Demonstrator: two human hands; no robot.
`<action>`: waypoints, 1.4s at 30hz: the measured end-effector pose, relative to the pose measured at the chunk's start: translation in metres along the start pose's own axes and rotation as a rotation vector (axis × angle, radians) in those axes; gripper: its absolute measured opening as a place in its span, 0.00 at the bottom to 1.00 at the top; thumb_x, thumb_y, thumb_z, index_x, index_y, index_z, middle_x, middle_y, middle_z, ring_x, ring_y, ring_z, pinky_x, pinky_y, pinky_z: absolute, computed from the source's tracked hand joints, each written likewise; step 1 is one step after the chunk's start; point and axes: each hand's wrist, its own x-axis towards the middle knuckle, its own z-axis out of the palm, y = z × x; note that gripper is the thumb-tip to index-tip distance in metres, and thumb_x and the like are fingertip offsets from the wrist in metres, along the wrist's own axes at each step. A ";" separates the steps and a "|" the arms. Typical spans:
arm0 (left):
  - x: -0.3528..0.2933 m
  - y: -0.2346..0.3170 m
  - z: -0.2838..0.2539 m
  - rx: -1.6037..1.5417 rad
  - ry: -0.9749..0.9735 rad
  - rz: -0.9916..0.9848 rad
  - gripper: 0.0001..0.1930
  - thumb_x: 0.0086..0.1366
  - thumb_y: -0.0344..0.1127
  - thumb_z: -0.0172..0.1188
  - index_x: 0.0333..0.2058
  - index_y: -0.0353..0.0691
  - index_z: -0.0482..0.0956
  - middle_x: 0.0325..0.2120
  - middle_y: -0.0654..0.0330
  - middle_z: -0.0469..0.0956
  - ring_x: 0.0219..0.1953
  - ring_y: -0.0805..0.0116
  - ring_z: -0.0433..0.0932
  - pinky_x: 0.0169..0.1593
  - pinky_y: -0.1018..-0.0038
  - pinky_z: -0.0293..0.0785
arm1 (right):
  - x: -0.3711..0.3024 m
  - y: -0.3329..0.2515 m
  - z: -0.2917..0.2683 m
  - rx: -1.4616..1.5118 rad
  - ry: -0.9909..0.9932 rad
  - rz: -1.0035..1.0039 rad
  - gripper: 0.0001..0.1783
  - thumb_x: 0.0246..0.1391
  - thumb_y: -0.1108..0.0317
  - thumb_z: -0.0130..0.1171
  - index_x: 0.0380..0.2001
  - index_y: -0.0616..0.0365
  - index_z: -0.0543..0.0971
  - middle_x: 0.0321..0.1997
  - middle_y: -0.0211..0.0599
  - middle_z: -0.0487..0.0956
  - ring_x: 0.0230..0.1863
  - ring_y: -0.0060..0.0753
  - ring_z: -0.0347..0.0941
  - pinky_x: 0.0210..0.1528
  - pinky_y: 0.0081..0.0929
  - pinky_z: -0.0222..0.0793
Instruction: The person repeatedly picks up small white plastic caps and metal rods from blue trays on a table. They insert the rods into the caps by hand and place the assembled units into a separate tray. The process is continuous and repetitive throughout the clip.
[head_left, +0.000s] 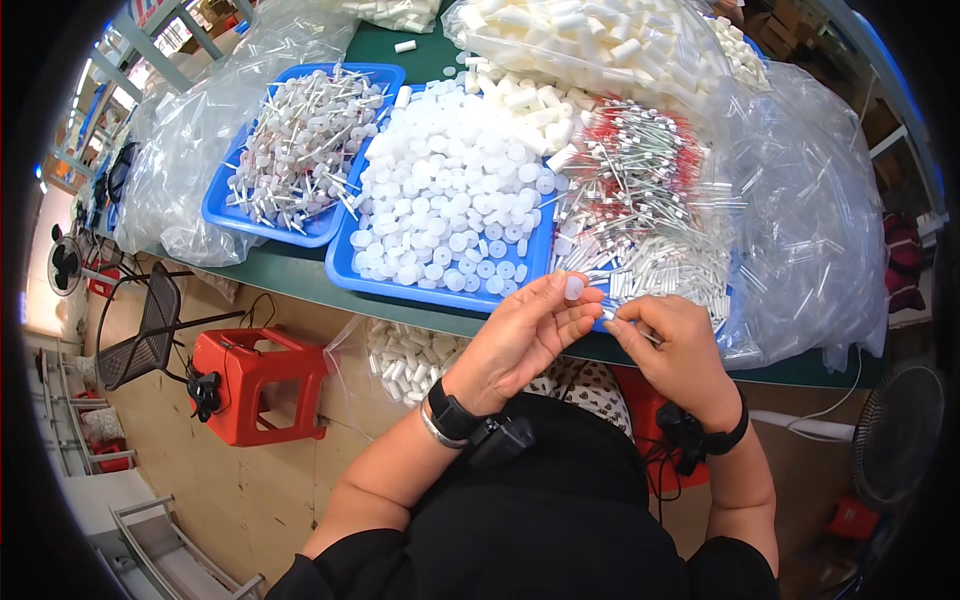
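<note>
My left hand (pixel 520 335) pinches a small translucent white plastic disc (pixel 574 288) between thumb and forefinger, its other fingers partly extended. Close beside it, my right hand (pixel 675 345) is closed on a thin white stick-like piece (pixel 608 314), mostly covered by the fingertips. Both hands are over the table's front edge. Just beyond the left hand is a blue tray (pixel 345 275) heaped with similar white discs (pixel 440 190). Past the right hand lies a pile of thin white sticks (pixel 665 275), with red-tipped pieces (pixel 640 150) behind them.
A second blue tray (pixel 215 205) at left holds assembled disc-and-stick pieces (pixel 300 145). White foam-like cylinders (pixel 600 45) fill a bag at the back of the green table (pixel 430 318). Clear plastic bags (pixel 800 220) lie at both sides. A red stool (pixel 235 385) and a fan (pixel 900 435) stand below.
</note>
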 end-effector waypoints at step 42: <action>0.000 -0.024 -0.003 0.082 -0.028 0.014 0.15 0.71 0.38 0.58 0.50 0.34 0.77 0.33 0.64 0.79 0.35 0.77 0.77 0.43 0.80 0.77 | -0.005 -0.003 0.021 0.253 0.050 0.212 0.05 0.55 0.71 0.63 0.27 0.59 0.79 0.18 0.37 0.75 0.20 0.40 0.71 0.28 0.35 0.62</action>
